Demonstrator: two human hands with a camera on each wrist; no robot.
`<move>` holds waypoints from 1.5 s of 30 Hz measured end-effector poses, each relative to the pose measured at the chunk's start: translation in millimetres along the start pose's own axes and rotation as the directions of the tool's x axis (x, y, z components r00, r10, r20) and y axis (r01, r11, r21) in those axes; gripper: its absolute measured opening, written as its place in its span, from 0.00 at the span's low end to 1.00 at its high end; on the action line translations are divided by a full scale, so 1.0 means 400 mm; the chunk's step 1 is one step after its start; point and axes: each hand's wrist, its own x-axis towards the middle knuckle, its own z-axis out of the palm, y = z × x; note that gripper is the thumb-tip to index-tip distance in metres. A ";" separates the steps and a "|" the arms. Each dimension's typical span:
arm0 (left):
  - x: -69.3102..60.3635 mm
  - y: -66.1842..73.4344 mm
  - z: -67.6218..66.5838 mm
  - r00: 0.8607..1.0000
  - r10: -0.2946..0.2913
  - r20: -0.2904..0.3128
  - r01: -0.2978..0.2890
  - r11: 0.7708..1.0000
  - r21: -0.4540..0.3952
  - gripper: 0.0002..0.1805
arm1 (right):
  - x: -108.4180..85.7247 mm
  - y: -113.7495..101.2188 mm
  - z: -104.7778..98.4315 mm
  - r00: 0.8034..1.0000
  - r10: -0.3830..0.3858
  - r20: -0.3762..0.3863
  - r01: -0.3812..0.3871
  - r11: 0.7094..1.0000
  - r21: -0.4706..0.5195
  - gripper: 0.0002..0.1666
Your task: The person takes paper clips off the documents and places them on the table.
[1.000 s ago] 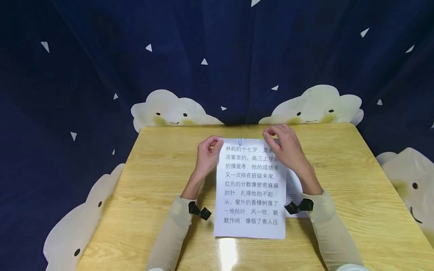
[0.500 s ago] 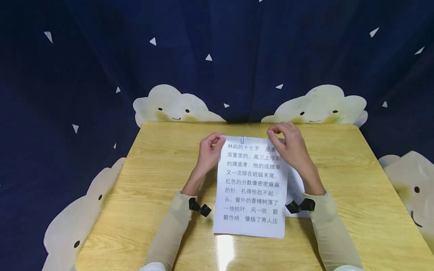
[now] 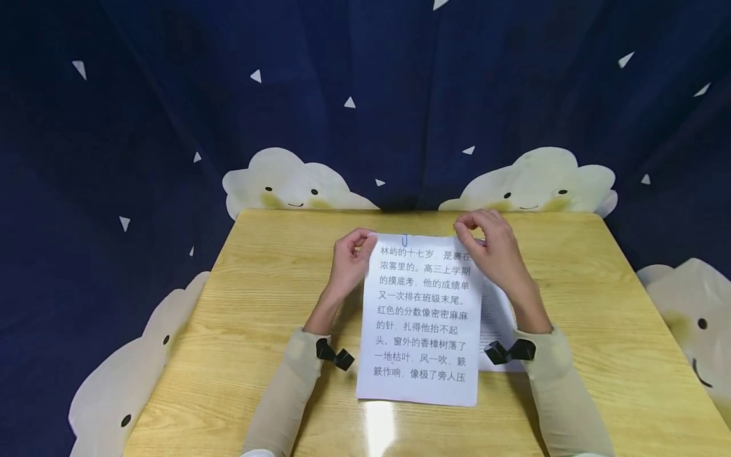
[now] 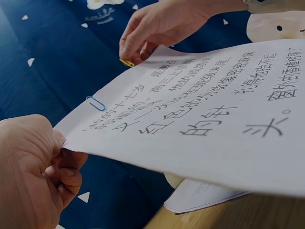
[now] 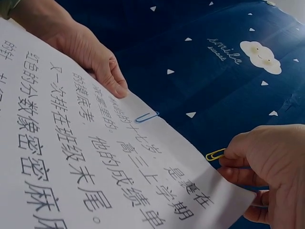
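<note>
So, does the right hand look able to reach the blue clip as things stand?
Probably yes: nothing visible blocks the way along the top of the sheet. But the right hand pinches a yellow clip, so grasping the blue clip may be awkward.

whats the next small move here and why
Probably slide the yellow clip onto the top edge of the paper: the right hand pinches it just beyond that edge, the blue clip is already on, and the left hand holds a corner.

Yellow paperclip [image 5: 215, 154], blue paperclip [image 5: 147, 117]
</note>
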 end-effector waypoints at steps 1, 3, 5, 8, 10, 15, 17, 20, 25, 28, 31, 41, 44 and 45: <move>0.000 0.000 0.001 1.000 -0.002 -0.001 0.002 1.000 0.000 0.09 | -0.001 0.002 -0.001 1.000 0.002 0.000 -0.002 1.000 -0.001 0.05; 0.001 0.001 0.001 1.000 -0.004 -0.004 0.004 1.000 -0.001 0.09 | -0.003 0.008 -0.004 1.000 0.006 0.000 -0.006 1.000 0.000 0.05; 0.002 0.001 0.000 1.000 -0.011 -0.006 0.010 1.000 -0.003 0.09 | -0.004 0.014 -0.006 1.000 0.007 0.000 -0.007 1.000 -0.003 0.05; 0.003 0.002 -0.002 1.000 -0.026 0.001 0.026 1.000 -0.004 0.10 | -0.005 0.022 -0.011 1.000 0.005 0.000 -0.005 1.000 -0.002 0.06; 0.003 0.001 -0.005 0.999 -0.034 0.009 0.034 0.999 -0.004 0.10 | -0.006 0.026 -0.015 1.000 0.005 0.002 -0.005 1.000 -0.001 0.06; 0.002 -0.003 -0.004 1.000 -0.025 0.008 0.025 1.000 0.000 0.10 | -0.008 0.034 -0.029 1.000 0.026 0.017 -0.026 1.000 -0.006 0.08; 0.001 -0.003 -0.004 1.000 -0.018 -0.002 0.018 1.000 0.001 0.09 | -0.008 0.036 -0.034 0.999 0.040 0.026 -0.039 0.999 -0.010 0.09; -0.001 -0.002 -0.005 1.000 -0.006 -0.011 0.006 1.000 0.003 0.09 | -0.007 0.039 -0.042 0.998 0.057 0.036 -0.057 0.998 -0.011 0.11; 0.000 -0.001 -0.006 1.000 0.016 -0.008 -0.016 1.000 0.001 0.09 | -0.005 0.049 -0.048 0.996 0.075 0.042 -0.074 0.997 -0.035 0.11; 0.001 -0.001 -0.008 1.000 0.010 -0.008 -0.010 1.000 0.000 0.09 | -0.007 0.056 -0.052 0.994 0.094 0.047 -0.092 0.994 -0.053 0.11; 0.001 0.001 -0.008 1.000 0.001 -0.010 -0.001 1.000 -0.001 0.09 | -0.009 0.061 -0.057 0.992 0.114 0.051 -0.111 0.992 -0.063 0.12; 0.000 -0.003 -0.011 1.000 -0.013 -0.008 0.013 1.000 -0.011 0.08 | -0.008 0.076 -0.071 0.992 0.119 0.033 -0.116 0.990 -0.083 0.11; 0.000 -0.003 -0.011 1.000 -0.005 -0.006 0.005 1.000 -0.008 0.08 | -0.008 0.080 -0.077 0.992 0.124 0.031 -0.121 0.988 -0.091 0.12; 0.001 -0.003 -0.011 1.000 -0.001 -0.006 0.001 1.000 -0.003 0.08 | -0.009 0.083 -0.079 0.992 0.126 0.031 -0.123 0.988 -0.095 0.12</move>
